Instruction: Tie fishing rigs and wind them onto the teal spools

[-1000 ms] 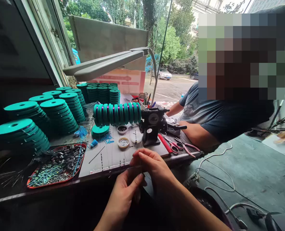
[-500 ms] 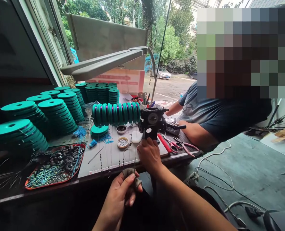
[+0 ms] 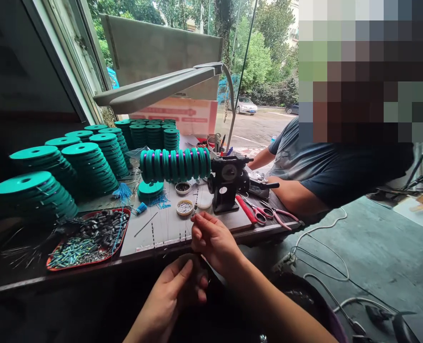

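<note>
Below the table's front edge, my left hand [image 3: 174, 286] is closed around a crumpled grey piece [image 3: 193, 263] that looks like cloth. My right hand [image 3: 216, 240] is above and to its right, thumb and forefinger pinched at a thin line with a small dark piece near the fingertips; the detail is too fine to make out. Beyond them, a row of green foam spools [image 3: 176, 164] sits on the shaft of a black winding machine [image 3: 227, 183]. Fine lines with black beads [image 3: 153, 236] hang from the spools over the table edge.
Stacks of green spools [image 3: 90, 164] fill the left. A red-rimmed tray [image 3: 127, 221] holds small black and green parts. Two small bowls, one with whitish beads [image 3: 185, 207], stand mid-table. Scissors [image 3: 259, 216] and pliers lie right, near another person's arm [image 3: 295, 195].
My right hand has left the foot of the winding machine and come down and nearer to my left hand, now pinching. My left hand has dropped slightly. The view has shifted a little.
</note>
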The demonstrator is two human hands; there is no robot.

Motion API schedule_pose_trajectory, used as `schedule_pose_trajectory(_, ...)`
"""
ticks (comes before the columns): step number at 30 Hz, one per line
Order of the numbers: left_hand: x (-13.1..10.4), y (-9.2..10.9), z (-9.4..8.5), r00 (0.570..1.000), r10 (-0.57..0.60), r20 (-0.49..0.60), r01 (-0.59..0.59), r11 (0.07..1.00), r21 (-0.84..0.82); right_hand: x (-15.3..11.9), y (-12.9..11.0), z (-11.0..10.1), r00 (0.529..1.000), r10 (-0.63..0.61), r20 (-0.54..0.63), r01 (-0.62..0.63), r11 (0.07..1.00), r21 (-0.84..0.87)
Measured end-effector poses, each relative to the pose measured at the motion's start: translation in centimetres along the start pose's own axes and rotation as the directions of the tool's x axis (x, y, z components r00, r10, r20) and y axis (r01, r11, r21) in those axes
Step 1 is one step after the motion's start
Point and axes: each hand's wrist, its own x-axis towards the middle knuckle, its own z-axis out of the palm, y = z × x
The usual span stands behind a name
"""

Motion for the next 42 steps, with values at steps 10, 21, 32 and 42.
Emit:
schedule_pose_trajectory(10,-2.6,-2.1,-4.2,0.986,-0.165,-0.015,0.166,0.983,0.073,0.7,0.1,-1.1,0.996,-0.059,-0.073,0.058,0.998,-0.013)
schedule_pose_trajectory(21,-5.1,-3.3,-6.0,0.979,-0.194,-0.066,0.19,0.98,-0.063,0.7,0.1,-1.5,0.996,-0.056,-0.063,0.05,0.995,-0.091)
schedule_pose_trajectory(32,-5.6,-3.8,-6.2,0.975,-0.223,-0.018,0.219,0.967,-0.127,0.6,0.1,-1.5,0.995,-0.058,-0.083,0.05,0.995,-0.09)
schedule_pose_trajectory(42,-5.9,-3.8,-6.8,0.974,-0.225,0.024,0.224,0.946,-0.236,0.8,-0.1,-1.8,0.994,-0.081,-0.076,0.07,0.989,-0.13)
